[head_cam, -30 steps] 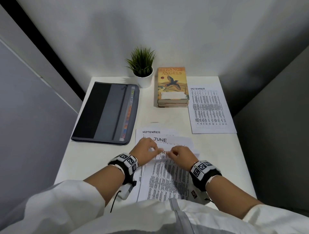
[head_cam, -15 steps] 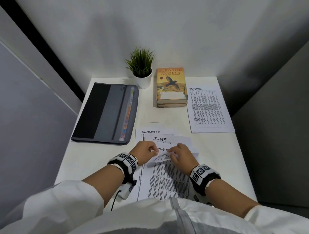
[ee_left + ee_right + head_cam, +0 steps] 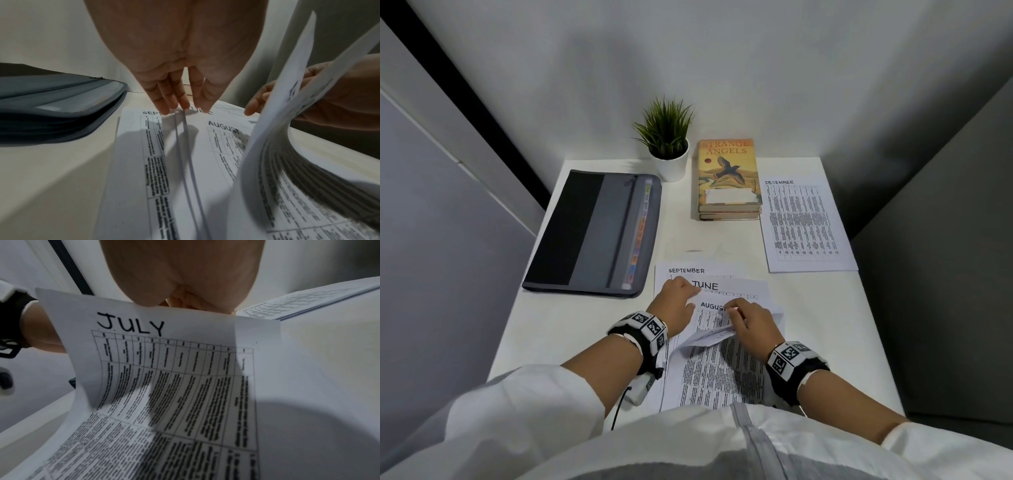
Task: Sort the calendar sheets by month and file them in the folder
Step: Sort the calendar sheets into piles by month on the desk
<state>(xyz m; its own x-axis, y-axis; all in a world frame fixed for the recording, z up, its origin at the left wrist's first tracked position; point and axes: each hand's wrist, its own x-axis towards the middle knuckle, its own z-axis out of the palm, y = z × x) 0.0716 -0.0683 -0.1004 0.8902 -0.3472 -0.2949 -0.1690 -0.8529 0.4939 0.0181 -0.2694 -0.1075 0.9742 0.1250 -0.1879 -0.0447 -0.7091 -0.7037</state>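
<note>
The right hand pinches the July sheet, curling its top edge up off the stack on the desk. The left hand presses flat, fingers straight, on the stack's far-left corner, just right of the closed folder.

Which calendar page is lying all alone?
The DECEMBER sheet. It lies flat beside the books, apart from the pile holding SEPTEMBER, JUNE and AUGUST.

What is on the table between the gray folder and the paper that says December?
In the head view, a stack of books sits between the gray folder and the December sheet, toward the back. Nearer the person the white table is bare.
</note>
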